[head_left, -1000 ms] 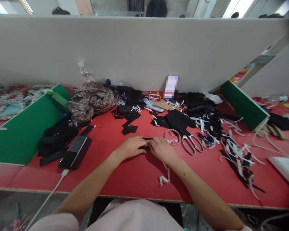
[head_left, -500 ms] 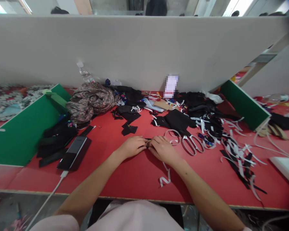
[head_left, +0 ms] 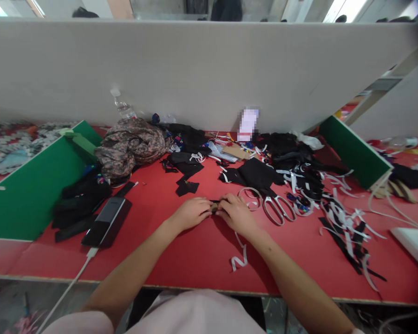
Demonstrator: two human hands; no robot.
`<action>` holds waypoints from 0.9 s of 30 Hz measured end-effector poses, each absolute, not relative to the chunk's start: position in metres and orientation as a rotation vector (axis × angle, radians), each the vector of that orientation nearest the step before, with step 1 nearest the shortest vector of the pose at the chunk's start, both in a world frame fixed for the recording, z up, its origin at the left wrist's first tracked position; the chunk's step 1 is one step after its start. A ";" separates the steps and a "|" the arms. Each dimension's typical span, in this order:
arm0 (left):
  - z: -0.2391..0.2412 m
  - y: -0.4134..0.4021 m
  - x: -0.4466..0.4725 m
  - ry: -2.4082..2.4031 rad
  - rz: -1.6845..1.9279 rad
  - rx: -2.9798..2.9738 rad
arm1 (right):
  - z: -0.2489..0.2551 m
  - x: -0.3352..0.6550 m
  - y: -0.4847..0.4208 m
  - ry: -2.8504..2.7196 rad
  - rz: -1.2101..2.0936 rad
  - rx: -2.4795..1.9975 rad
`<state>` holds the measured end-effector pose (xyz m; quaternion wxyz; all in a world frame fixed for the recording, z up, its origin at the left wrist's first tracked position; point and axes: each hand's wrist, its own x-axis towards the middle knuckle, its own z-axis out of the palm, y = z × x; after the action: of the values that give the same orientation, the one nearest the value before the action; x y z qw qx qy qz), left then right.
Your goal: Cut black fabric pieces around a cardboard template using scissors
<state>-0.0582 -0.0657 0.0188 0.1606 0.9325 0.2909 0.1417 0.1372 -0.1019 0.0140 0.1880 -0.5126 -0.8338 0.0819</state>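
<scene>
At the middle of the red table, my left hand (head_left: 192, 212) and my right hand (head_left: 237, 214) meet over a small dark piece of fabric (head_left: 214, 207) with a brownish patch. Fingertips of both hands pinch it from either side and hide most of it. A narrow white strip (head_left: 239, 260) trails on the table below my right hand. Just beyond that hand lies a curled pale strip (head_left: 251, 197), and to its right are scissors with white handles (head_left: 278, 211), their blades hidden under black cloth (head_left: 256, 174).
Left are a phone on a cable (head_left: 106, 222), a patterned cloth bundle (head_left: 132, 144) and a green divider (head_left: 38, 199). White and black scraps (head_left: 348, 227) spread on the right before another green divider (head_left: 355, 150). A lit, pixelated screen (head_left: 248, 125) leans on the grey partition (head_left: 195, 69).
My right hand's fingers have shifted slightly, and a little more of the brownish patch shows between the hands. Everything else on the table looks the same.
</scene>
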 end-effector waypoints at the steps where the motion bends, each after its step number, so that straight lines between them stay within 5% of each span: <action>1: 0.019 -0.066 -0.058 0.830 0.409 2.658 | 0.014 0.137 -0.102 -2.341 0.226 -1.450; 27: 0.012 -0.065 -0.052 1.151 0.605 2.279 | 0.017 0.130 -0.095 -2.351 0.290 -1.587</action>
<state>-0.0516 -0.0647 0.0119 0.2559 0.8397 0.4239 0.2230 0.1297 -0.0952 0.0165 0.1448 -0.5508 -0.8158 0.1005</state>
